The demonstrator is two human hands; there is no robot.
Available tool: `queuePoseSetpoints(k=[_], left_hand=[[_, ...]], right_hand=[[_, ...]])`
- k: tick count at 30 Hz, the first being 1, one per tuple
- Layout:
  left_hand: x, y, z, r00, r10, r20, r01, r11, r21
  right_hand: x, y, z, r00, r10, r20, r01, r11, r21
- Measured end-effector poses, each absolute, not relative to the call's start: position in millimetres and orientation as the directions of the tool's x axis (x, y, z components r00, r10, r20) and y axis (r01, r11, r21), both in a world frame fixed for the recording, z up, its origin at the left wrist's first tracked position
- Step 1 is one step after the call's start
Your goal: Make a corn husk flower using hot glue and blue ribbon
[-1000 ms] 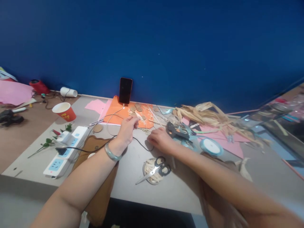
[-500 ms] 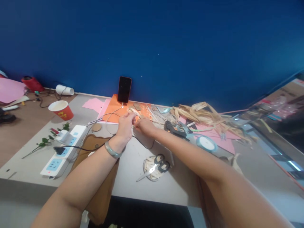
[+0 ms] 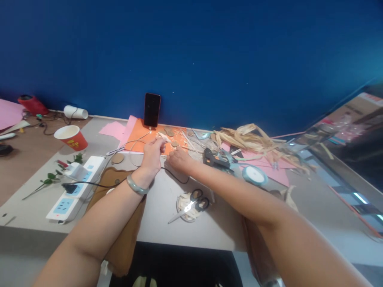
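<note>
My left hand [image 3: 153, 154], a jade-coloured bangle on its wrist, is over the near edge of the orange sheet [image 3: 136, 140]. Its thumb and fingers pinch a pale strip [image 3: 163, 137] that looks like dried corn husk. Just to the right, a small gap away, my right hand [image 3: 179, 160] has its fingers curled together; whatever lies in them is hidden. Round wooden discs [image 3: 168, 131] rest on the orange sheet beyond the hands. Nearer me, black-handled scissors [image 3: 191, 206] lie across a small round piece covered with pale strips [image 3: 183, 200].
A phone [image 3: 152, 110] leans on the blue wall. At left are a power strip [image 3: 74, 187], a paper cup [image 3: 72, 138] and a green sprig [image 3: 49, 180]. A black glue gun [image 3: 216, 159], a ribbon roll [image 3: 255, 175] and dried husks [image 3: 251, 137] lie right. Cables cross the table.
My hands have drawn slightly apart, and the pale strip now shows above my left fingers. The whole scene has shifted a little left and up in view.
</note>
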State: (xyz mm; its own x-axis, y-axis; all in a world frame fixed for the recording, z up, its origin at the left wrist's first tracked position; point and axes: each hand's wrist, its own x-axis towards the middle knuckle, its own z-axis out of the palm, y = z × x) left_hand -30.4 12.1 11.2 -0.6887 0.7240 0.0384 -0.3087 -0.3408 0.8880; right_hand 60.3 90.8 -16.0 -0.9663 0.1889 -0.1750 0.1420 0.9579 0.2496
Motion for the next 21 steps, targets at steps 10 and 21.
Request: queuePoseSetpoints(k=[10,21], left_hand=[[-30,13,11,-0.696,0.717,0.032,-0.326,-0.356,0.876],[-29,12,14,-0.691,0.722,0.019,-0.302,-0.313,0.901]], right_hand=[[81,103,-10,-0.948,0.253,-0.192,0.225,0.962,0.152],[62,104,-3,-0.954,0.181,-0.241,0.157,0.981,0.115]])
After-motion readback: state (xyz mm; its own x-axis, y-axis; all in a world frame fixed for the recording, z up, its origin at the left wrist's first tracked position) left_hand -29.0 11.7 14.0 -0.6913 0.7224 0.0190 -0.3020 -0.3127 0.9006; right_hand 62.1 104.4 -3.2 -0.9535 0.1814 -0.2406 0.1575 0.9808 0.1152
